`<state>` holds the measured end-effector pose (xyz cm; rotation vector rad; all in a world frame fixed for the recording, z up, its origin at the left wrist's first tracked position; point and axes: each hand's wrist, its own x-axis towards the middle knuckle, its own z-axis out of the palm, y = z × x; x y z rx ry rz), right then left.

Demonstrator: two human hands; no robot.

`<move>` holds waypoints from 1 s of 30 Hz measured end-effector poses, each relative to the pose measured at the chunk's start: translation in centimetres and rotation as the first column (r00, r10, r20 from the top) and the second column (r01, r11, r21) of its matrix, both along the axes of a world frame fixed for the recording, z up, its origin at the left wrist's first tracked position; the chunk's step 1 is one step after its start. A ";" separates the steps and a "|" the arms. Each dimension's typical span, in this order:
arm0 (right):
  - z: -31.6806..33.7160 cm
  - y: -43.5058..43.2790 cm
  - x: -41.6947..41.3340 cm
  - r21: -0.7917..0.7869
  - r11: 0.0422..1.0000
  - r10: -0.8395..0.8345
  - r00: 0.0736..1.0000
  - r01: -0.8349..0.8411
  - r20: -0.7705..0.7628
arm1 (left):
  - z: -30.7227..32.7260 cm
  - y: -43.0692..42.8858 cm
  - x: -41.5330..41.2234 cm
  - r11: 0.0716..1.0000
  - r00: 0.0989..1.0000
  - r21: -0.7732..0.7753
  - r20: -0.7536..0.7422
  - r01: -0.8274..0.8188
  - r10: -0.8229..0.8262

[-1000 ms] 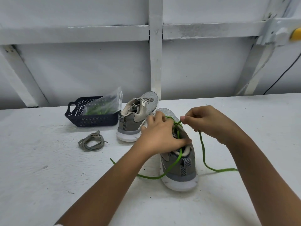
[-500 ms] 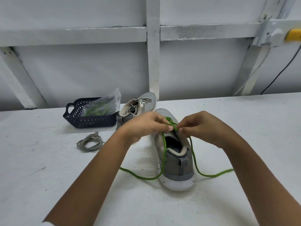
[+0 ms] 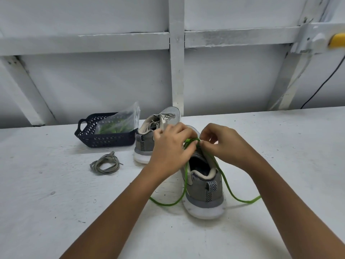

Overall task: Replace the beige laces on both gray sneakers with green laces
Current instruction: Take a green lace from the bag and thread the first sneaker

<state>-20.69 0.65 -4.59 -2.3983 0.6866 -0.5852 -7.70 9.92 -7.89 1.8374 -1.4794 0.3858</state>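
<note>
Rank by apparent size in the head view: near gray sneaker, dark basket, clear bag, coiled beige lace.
1. near gray sneaker, though closeness to the camera flatters it
2. dark basket
3. clear bag, partly hidden inside the basket
4. coiled beige lace

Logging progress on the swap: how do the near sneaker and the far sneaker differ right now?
The near sneaker carries a green lace, ends trailing on the table; the far sneaker shows beige lacing. The left hand and right hand pinch that lace on the near sneaker, not the far sneaker. The far sneaker stands beside the basket; the near sneaker stands apart from it. Both are gray, white-soled, heels toward the camera.
</note>
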 end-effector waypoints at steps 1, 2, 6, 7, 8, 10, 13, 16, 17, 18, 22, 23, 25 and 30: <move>0.0 -0.2 0.0 0.010 0.999 0.035 0.999 -0.035 -0.013 | -0.1 0.0 0.0 0.999 0.999 -0.032 0.040 -0.004 0.006; 0.1 -0.5 0.1 0.017 0.997 0.070 0.997 -0.069 -0.036 | -0.3 0.0 0.0 0.998 0.997 -0.060 0.073 -0.003 0.007; -0.4 -0.8 0.7 -0.068 0.992 0.099 0.994 -0.102 -0.040 | -0.7 0.0 -0.1 0.993 0.991 -0.120 0.136 0.008 0.008; -0.6 -0.8 0.9 -0.099 0.991 0.088 0.996 -0.090 -0.021 | -0.8 0.0 -0.1 0.992 0.989 -0.126 0.147 0.010 0.009; -0.8 -0.7 1.1 -0.130 0.988 0.082 0.997 -0.082 -0.002 | -0.9 0.0 -0.2 0.991 0.988 -0.133 0.154 0.010 0.011; -1.3 -0.8 1.3 -0.187 0.980 0.074 0.997 -0.067 0.027 | -1.1 0.0 -0.3 0.990 0.987 -0.141 0.159 0.002 0.021; -1.4 -1.0 1.2 -0.172 0.984 0.056 0.997 -0.047 0.050 | -1.4 0.0 -0.4 0.989 0.987 -0.144 0.152 -0.021 0.043; -0.9 -1.5 0.8 -0.039 0.998 0.059 0.996 -0.056 0.063 | -1.7 0.0 -0.4 0.987 0.987 -0.156 0.146 -0.039 0.062; -0.7 -1.7 0.6 -0.003 0.998 0.067 0.996 -0.067 0.059 | -1.7 0.0 -0.4 0.986 0.988 -0.159 0.142 -0.040 0.063; -0.5 -1.8 0.4 0.021 0.997 0.079 0.996 -0.080 0.044 | -1.8 0.0 -0.4 0.986 0.989 -0.161 0.136 -0.039 0.062; 0.3 -2.0 -0.2 0.028 0.992 0.126 0.992 -0.125 -0.022 | -1.7 0.0 -0.3 0.985 0.989 -0.171 0.137 -0.023 0.047; 0.4 -2.0 -0.2 0.021 0.991 0.130 0.991 -0.129 -0.025 | -1.7 0.0 -0.3 0.984 0.989 -0.175 0.141 -0.020 0.045; 0.5 -2.0 -0.3 0.006 0.992 0.129 0.991 -0.129 -0.037 | -1.7 -0.1 -0.4 0.984 0.990 -0.178 0.139 -0.014 0.039; 0.6 -2.4 -0.4 0.157 0.988 -0.016 0.997 0.003 0.079 | -1.5 0.1 -0.4 0.989 0.996 -0.146 0.086 0.001 0.012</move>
